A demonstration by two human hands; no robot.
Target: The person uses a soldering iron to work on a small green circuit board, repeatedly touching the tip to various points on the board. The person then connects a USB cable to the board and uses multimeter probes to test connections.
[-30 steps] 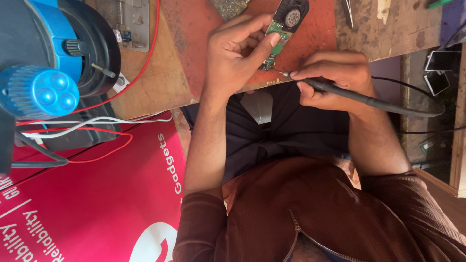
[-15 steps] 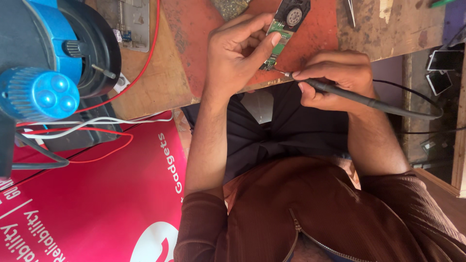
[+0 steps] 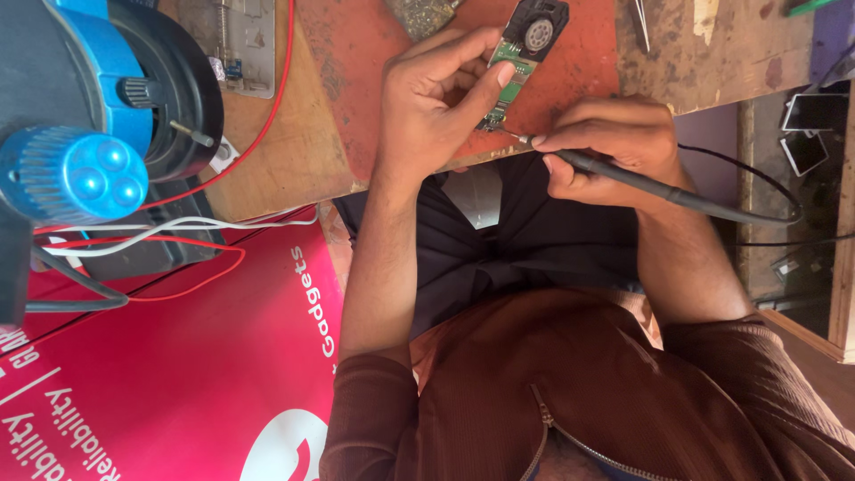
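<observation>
Little has shifted since the earlier frame: your left hand [image 3: 436,107] still pinches the green circuit board [image 3: 512,67] over the red mat [image 3: 356,53], right hand [image 3: 614,142] fingers closed around the soldering iron [image 3: 659,187], tip at the board's near end.

- A blue-and-black machine [image 3: 98,134] is sitting at the bench's edge.
- Red and white wires [image 3: 178,233] are trailing beneath it.
- A red printed banner [image 3: 178,374] is lying below.
- Tweezers [image 3: 641,22] are resting on the wooden bench [image 3: 712,62].
</observation>
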